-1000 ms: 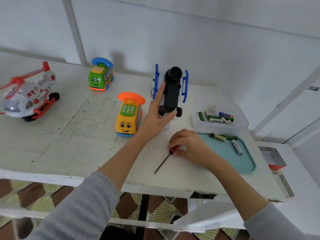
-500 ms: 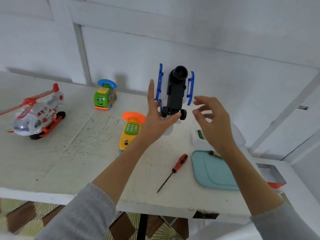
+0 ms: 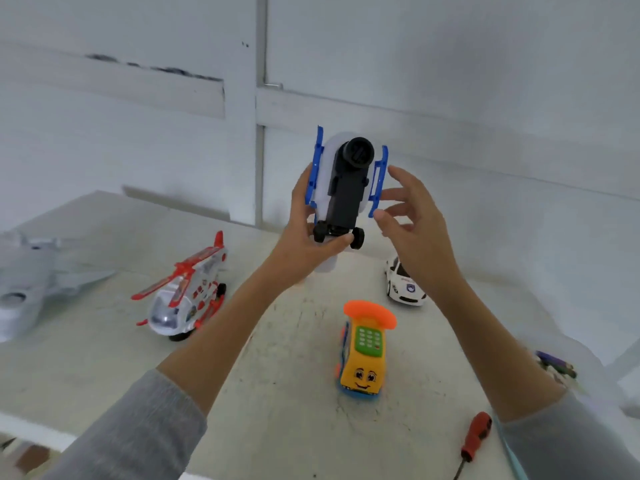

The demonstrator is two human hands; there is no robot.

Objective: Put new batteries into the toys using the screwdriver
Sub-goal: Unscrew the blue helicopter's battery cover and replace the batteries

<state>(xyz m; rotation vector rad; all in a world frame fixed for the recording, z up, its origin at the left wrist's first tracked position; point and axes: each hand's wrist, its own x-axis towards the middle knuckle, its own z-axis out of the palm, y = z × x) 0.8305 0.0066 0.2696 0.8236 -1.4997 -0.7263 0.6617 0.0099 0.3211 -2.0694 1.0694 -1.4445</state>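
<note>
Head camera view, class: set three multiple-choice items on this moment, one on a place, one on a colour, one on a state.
1. Where is the screwdriver?
A. in the right hand
B. lying on the table, near its front edge
C. inside the toy

2. What colour is the handset on the yellow phone toy?
A. orange
B. blue
C. green

3. How is the right hand?
A. clenched on a battery
B. flat on the table
C. open, fingers spread beside the toy

Answers:
1 B: it lies alone on the table.
2 A: orange handset on top.
3 C: only the left hand has a grip on the upturned blue-skid toy.
</note>
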